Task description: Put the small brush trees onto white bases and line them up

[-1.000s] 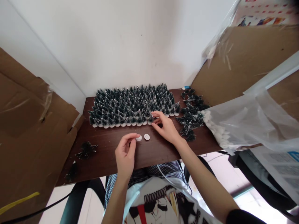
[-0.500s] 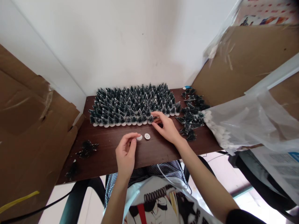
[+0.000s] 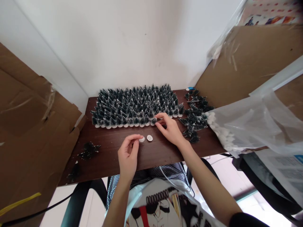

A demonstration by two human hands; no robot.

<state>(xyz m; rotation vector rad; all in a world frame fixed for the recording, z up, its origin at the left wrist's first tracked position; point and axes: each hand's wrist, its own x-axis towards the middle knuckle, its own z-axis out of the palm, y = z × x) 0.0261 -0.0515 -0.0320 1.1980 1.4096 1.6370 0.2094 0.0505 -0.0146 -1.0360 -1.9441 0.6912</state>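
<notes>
Rows of miniature snow-tipped pine trees (image 3: 132, 104) stand upright on white round bases on the brown table. My right hand (image 3: 169, 127) is at the front row's right end, thumb and fingertips on either side of the last miniature pine tree (image 3: 153, 121). My left hand (image 3: 128, 151) hovers low over the table with fingers loosely curved and thumb apart. Its index fingertip covers part of a white round base (image 3: 142, 139); whether it touches is unclear. Another white base (image 3: 150, 138) lies flat just right of it.
Loose trees without visible bases lie heaped at right (image 3: 193, 121), and a few more at left (image 3: 88, 150). A clear plastic bag (image 3: 243, 123) of white bases spills onto the table's right end. Cardboard boxes flank both sides; a white wall (image 3: 132, 44) stands behind.
Both hands keep nearly the same pose and place. The whole view has shifted very slightly; trees and bases stay where they were.
</notes>
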